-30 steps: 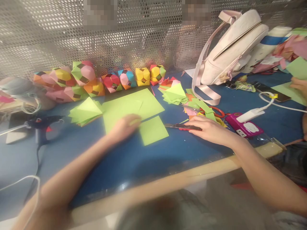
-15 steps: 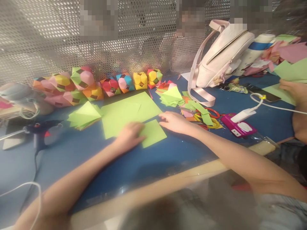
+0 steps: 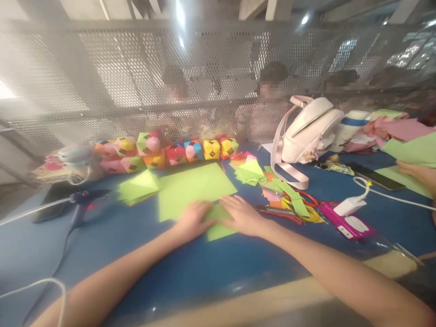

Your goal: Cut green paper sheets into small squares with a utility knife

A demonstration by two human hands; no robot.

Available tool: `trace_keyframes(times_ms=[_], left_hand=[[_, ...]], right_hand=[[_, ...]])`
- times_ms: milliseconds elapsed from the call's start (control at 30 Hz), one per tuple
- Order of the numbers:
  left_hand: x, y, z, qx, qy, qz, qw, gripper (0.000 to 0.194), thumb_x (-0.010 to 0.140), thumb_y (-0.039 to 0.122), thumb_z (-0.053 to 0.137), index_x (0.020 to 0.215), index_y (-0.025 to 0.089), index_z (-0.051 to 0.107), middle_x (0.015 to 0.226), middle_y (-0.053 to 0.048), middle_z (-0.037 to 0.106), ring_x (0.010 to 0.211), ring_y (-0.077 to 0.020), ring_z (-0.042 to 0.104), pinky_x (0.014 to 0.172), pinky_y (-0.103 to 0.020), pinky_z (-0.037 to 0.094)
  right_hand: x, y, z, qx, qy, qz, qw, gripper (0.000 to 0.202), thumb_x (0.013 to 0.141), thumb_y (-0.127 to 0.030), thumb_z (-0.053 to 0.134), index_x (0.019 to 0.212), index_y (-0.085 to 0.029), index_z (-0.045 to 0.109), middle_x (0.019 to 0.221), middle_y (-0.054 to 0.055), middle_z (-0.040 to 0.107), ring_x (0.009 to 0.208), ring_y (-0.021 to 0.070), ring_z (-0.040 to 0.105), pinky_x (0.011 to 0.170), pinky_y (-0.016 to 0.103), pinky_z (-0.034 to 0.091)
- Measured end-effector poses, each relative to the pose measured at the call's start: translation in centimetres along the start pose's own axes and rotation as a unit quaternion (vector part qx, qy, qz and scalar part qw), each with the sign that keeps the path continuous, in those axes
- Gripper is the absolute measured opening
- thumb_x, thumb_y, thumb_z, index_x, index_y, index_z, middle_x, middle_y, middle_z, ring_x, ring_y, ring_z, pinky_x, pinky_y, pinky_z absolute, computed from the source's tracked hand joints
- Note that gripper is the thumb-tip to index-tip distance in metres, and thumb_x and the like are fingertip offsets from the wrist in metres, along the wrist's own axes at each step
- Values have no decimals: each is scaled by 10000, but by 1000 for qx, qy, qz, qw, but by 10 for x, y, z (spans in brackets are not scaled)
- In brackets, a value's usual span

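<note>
A small light-green paper [image 3: 220,230] lies on the blue table, close below a larger light-green sheet [image 3: 195,186]. On the small paper's left side rests my left hand [image 3: 195,221], slightly blurred, with its thumb apart from its fingers. From the right, my right hand [image 3: 244,217] lies flat over the same paper with fingers stretched, covering part of it. Neither hand grips anything. To the left of the large sheet sits a stack of green paper squares [image 3: 139,187]. Another green stack [image 3: 249,172] is behind my right hand.
Several folded-paper balls [image 3: 177,154] line the mesh partition [image 3: 136,104]. At left are a glue gun [image 3: 80,204] and its cord. Scissors [image 3: 308,200], a purple power strip [image 3: 347,221] and a pale backpack [image 3: 311,129] stand right. Another person's hand [image 3: 413,171] holds green paper.
My right hand has moved from the small paper's far right corner onto the paper, closer to my left hand. The camera view has tilted upward, showing more of the background.
</note>
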State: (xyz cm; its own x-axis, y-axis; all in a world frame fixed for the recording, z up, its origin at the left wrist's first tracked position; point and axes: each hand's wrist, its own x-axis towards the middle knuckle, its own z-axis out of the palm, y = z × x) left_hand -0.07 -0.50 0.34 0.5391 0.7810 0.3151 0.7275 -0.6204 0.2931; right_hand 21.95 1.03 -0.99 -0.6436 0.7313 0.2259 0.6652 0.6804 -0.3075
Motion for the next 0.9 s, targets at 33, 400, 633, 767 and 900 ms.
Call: trace_keyframes(times_ms=[33, 400, 633, 767, 900], left_hand=[[0, 0, 1, 0, 4, -9, 1000, 297, 880, 326, 569, 1143, 190, 591, 1118, -107, 659, 1017, -235, 621, 894, -405, 515], [-1, 5, 1, 82, 1, 22, 996, 206, 896, 267, 479, 994, 167, 630, 994, -114, 675, 946, -247, 615, 846, -407, 509], [-5, 22, 3, -13, 5, -53, 998, 163, 844, 246, 508, 904, 168, 638, 946, -104, 662, 937, -245, 598, 906, -421, 470], [-6, 23, 2, -72, 10, -116, 991, 198, 796, 238, 544, 949, 166, 646, 994, -96, 661, 985, -238, 599, 936, -380, 460], [3, 9, -5, -142, 51, -218, 964, 276, 804, 293, 498, 1021, 177, 624, 1053, -86, 657, 987, -225, 613, 894, -350, 481]], right_hand=[[-1, -2, -1, -3, -21, 1, 1000, 645, 922, -534, 434, 1394, -95, 472, 1467, 210, 421, 1389, 327, 346, 1134, 544, 258], [-1, -9, -6, 2, -81, -26, 996, 670, 946, -524, 359, 1452, -85, 382, 1539, 177, 302, 1443, 278, 236, 1179, 447, 177], [11, -19, -24, -40, -87, -31, 995, 262, 889, -277, 516, 1072, -128, 631, 1125, 146, 656, 1116, 261, 560, 941, 362, 423], [31, -13, -44, -20, -157, -8, 987, 300, 741, -309, 673, 986, -138, 658, 1021, 140, 656, 852, 251, 621, 681, 306, 457], [42, -7, -52, 32, -208, 7, 977, 204, 676, -262, 697, 851, -159, 676, 823, 53, 675, 688, 186, 592, 570, 258, 405]])
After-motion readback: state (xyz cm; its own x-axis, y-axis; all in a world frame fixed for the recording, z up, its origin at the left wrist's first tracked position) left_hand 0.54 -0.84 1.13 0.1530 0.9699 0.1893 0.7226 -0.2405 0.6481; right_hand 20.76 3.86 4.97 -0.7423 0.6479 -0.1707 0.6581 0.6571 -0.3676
